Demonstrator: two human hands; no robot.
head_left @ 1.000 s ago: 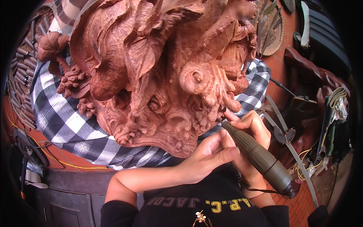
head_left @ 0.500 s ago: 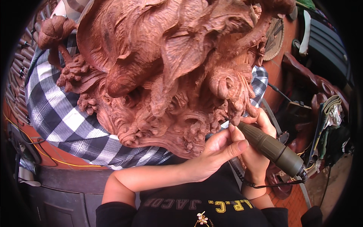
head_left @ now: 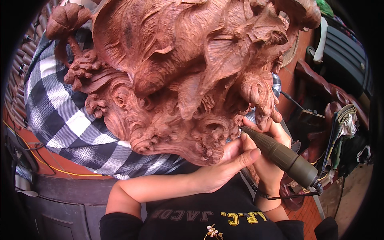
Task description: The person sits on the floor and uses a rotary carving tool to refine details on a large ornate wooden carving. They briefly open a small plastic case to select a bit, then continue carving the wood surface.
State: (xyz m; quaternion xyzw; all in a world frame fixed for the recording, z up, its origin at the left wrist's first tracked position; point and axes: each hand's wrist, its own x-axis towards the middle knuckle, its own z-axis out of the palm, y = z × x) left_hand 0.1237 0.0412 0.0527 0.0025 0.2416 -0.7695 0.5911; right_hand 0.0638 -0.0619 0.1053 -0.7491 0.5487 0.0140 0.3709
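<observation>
We are grasping the olive handpiece [head_left: 287, 158] with the right hand's [head_left: 270, 166] fingers, right of frame centre, pointing it at the lower right of the wood carving [head_left: 168, 80], which is filling the upper centre. We are holding the left hand [head_left: 230, 164] alongside; we cannot tell whether its fingers are gripping anything.

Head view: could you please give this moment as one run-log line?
right hand: holds olive corded tool | left hand: near tool's tip | reddish carving: over checked cloth

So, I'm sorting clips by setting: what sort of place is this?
Likely a woodcarving workshop: a large reddish wood carving sits over checked cloth, and the right hand holds a rotary carving tool.
</observation>
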